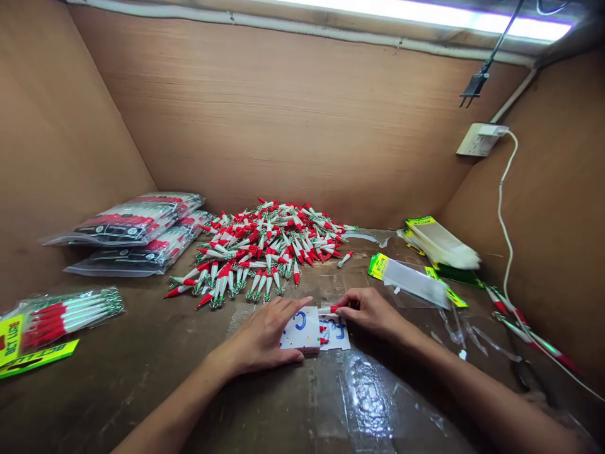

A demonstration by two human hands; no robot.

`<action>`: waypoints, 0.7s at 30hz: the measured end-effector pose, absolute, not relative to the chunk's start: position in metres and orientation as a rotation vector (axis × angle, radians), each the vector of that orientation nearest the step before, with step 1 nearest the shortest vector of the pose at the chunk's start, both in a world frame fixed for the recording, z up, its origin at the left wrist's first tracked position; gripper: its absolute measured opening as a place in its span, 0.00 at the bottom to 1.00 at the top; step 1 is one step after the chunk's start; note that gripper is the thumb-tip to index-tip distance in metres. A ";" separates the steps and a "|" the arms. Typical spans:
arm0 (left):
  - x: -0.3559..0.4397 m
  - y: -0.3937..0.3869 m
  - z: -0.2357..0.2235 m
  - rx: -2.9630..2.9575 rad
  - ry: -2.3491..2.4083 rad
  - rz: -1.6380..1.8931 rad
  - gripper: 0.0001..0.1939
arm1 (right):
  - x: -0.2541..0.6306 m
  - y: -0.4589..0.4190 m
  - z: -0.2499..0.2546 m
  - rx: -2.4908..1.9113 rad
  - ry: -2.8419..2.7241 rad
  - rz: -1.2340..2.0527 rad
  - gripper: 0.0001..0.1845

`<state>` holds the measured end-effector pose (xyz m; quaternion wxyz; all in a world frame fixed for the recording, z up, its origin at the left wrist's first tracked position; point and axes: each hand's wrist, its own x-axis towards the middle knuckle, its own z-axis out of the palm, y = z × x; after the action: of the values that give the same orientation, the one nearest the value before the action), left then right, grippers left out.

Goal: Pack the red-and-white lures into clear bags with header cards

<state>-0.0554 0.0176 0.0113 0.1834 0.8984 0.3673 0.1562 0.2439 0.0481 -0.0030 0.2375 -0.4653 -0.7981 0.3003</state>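
Observation:
My left hand (pixel 262 334) grips a small flat white box (pixel 300 334) with blue marks on it, its thumb along the near edge. At the box's right end my right hand (pixel 371 312) pinches a red-and-white squid jig (pixel 333 309), whose white part points into the box. Red tips of other squid jigs (pixel 324 337) stick out of that open end, over a white flap (pixel 341 334) with blue writing. Beyond both hands lies a big heap of loose red-and-white squid jigs (pixel 278 243) with green hooks.
Filled clear bags (pixel 132 224) are stacked at back left; a packed bag of jigs (pixel 70 318) lies nearer. On the right are packaging sleeves (pixel 413 280), a sleeve stack (pixel 444 243), and a white cable (pixel 503 221). A black plug (pixel 475 85) hangs above.

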 end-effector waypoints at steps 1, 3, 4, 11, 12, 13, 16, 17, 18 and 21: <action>-0.055 0.018 0.011 2.534 1.028 0.448 0.49 | 0.237 0.044 -0.005 -1.235 -2.215 0.761 0.09; -0.055 0.018 0.010 2.534 1.009 0.458 0.49 | 0.225 0.038 -0.010 -1.155 -2.276 0.612 0.08; -0.054 0.018 0.010 2.533 1.002 0.463 0.49 | 0.220 0.037 -0.012 -1.122 -2.304 0.530 0.07; -0.053 0.020 0.008 2.540 0.983 0.464 0.50 | 0.215 0.038 -0.021 -0.819 -2.536 0.228 0.12; -0.053 0.020 0.008 2.539 0.985 0.464 0.50 | 0.216 0.038 -0.022 -0.804 -2.535 0.240 0.12; -0.053 0.020 0.007 2.538 0.982 0.467 0.50 | 0.217 0.038 -0.022 -0.799 -2.532 0.254 0.12; -0.054 0.020 0.007 2.533 0.960 0.485 0.50 | 0.224 0.045 -0.019 -0.816 -2.552 0.284 0.11; -0.054 0.020 0.007 2.529 0.960 0.485 0.50 | 0.229 0.052 -0.017 -0.852 -2.553 0.273 0.11; -0.054 0.020 0.006 2.527 0.962 0.480 0.50 | 0.235 0.061 -0.014 -0.929 -2.540 0.240 0.12; -0.056 0.020 0.005 2.527 0.979 0.467 0.52 | 0.260 0.107 -0.008 -1.324 -2.383 0.045 0.15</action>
<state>-0.0556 0.0202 0.0052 0.1945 0.9014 0.3493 0.1665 0.2596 0.1072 -0.0078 0.2060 -0.4753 -0.8552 0.0160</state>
